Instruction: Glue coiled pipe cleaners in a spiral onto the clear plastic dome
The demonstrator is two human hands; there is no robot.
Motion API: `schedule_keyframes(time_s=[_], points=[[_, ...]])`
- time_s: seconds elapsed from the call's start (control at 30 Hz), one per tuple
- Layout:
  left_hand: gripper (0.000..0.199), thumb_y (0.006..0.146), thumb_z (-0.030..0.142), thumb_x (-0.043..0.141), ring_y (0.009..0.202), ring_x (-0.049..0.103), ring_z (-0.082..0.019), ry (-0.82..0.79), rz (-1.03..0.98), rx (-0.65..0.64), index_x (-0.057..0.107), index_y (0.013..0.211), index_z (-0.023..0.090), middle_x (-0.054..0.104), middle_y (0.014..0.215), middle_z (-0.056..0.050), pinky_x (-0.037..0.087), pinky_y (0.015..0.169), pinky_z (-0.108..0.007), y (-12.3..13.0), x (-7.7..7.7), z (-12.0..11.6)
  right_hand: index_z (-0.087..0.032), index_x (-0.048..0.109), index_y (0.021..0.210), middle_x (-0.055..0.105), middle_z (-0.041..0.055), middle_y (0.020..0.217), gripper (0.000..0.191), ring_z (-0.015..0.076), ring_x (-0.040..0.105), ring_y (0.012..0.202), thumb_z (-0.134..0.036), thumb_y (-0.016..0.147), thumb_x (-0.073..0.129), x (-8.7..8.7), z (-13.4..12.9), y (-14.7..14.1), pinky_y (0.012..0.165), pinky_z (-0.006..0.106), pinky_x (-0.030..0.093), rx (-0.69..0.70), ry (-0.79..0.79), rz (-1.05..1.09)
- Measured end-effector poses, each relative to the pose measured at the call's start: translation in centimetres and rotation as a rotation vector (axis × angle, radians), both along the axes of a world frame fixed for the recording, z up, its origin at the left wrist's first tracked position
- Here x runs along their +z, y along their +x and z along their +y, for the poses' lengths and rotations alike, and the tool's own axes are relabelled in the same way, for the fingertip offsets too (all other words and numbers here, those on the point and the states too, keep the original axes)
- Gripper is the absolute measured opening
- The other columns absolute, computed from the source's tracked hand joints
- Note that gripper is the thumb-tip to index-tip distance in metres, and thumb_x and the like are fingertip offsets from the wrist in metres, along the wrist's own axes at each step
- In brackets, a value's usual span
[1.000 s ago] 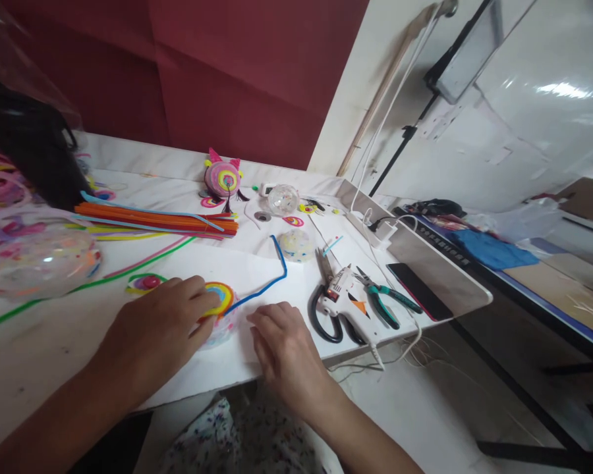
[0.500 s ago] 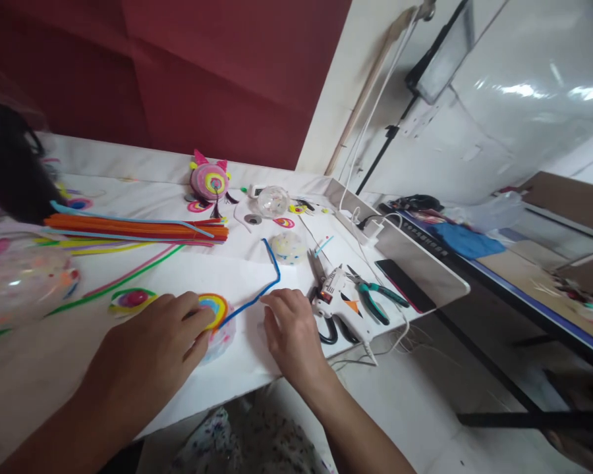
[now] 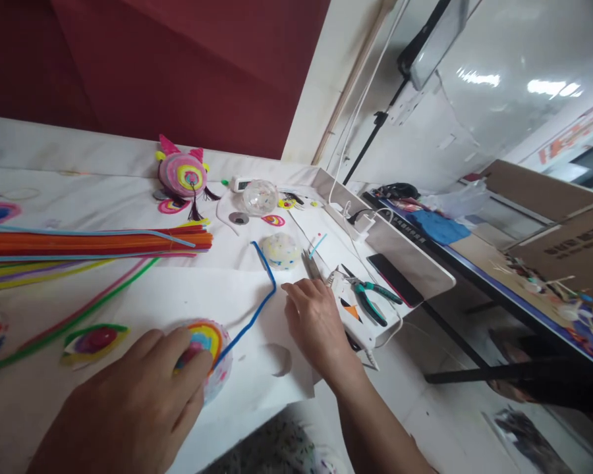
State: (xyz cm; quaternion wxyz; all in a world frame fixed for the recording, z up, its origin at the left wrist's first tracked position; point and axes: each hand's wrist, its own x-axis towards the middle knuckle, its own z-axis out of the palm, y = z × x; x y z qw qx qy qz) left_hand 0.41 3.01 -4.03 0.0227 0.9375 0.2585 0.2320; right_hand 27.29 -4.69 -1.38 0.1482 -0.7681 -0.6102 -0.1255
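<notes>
My left hand (image 3: 143, 395) has its fingers wrapped over a rainbow-coloured coil (image 3: 208, 341) that sits on a clear speckled dome (image 3: 222, 378). From the coil a bent blue pipe cleaner (image 3: 259, 309) runs up and to the right across the white paper. My right hand (image 3: 319, 322) is over the handles of the scissors (image 3: 312, 264) and beside the white glue gun (image 3: 358, 329); its fingers are bent, and what they touch underneath is hidden. Behind it lies another speckled dome (image 3: 280, 251).
Orange and blue pipe cleaners (image 3: 93, 242) lie at left, near an eye-shaped piece (image 3: 96, 339). A pink horned figure (image 3: 182, 174) stands at the back. Teal pliers (image 3: 370, 303) and a black phone (image 3: 394, 280) lie at right, by a raised white edge.
The view has shifted, moving most table items leftward. My right hand has moved right, away from the blue pipe cleaner to the scissors and glue gun. My left hand stays at the coil.
</notes>
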Motion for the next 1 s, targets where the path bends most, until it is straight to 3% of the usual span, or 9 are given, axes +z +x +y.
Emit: schedule_keyframes(time_s=[0.13,0.27,0.43,0.63,1.0], points=[[0.026,0.096,0.020,0.051,0.091,0.069,-0.028,0.055,0.005,-0.082,0.072,0.109,0.029,0.074,0.106,-0.006,0.056,0.074,-0.041,0.6,2.3,-0.1,-0.020,0.077,0.112,0.078,0.0096,0.099,0.027,0.0263,0.067,0.089,-0.011,0.103,0.053,0.6,-1.6,-2.0,0.081,0.041,0.054,0.194,0.104,0.217],[0.025,0.091,0.012,0.052,0.083,0.066,-0.026,0.037,-0.002,-0.065,0.073,0.097,0.024,0.072,0.095,-0.007,0.057,0.074,-0.039,1.3,3.7,-0.5,-0.021,0.074,0.118,0.079,0.0089,0.103,0.027,0.0246,0.070,0.094,-0.011,0.104,0.054,1.2,-3.2,-4.8,0.083,0.040,0.058,0.268,0.181,0.418],[0.020,0.092,0.013,0.054,0.084,0.065,-0.024,0.036,-0.019,-0.054,0.072,0.093,0.023,0.071,0.092,-0.006,0.059,0.080,-0.039,1.3,3.5,-0.7,-0.021,0.072,0.120,0.079,0.0073,0.106,0.025,0.0227,0.073,0.095,-0.010,0.104,0.056,0.6,-4.2,-7.5,0.083,0.039,0.062,0.328,0.219,0.575],[0.021,0.098,0.019,0.050,0.081,0.062,-0.024,0.106,-0.014,0.013,0.069,0.091,0.024,0.068,0.092,-0.005,0.052,0.068,-0.037,1.2,3.1,-1.2,-0.016,0.072,0.127,0.078,0.0116,0.116,0.028,0.0258,0.072,0.104,-0.012,0.105,0.055,-1.2,-4.3,-8.1,0.089,0.043,0.063,0.371,0.240,0.623],[0.018,0.096,0.022,0.054,0.081,0.060,-0.024,0.130,-0.055,0.015,0.065,0.082,0.023,0.061,0.085,-0.004,0.047,0.070,-0.036,1.1,2.7,-0.9,-0.011,0.072,0.132,0.078,0.0147,0.115,0.032,0.0285,0.072,0.101,-0.013,0.106,0.053,-2.3,-4.1,-8.4,0.086,0.046,0.063,0.420,0.250,0.519]])
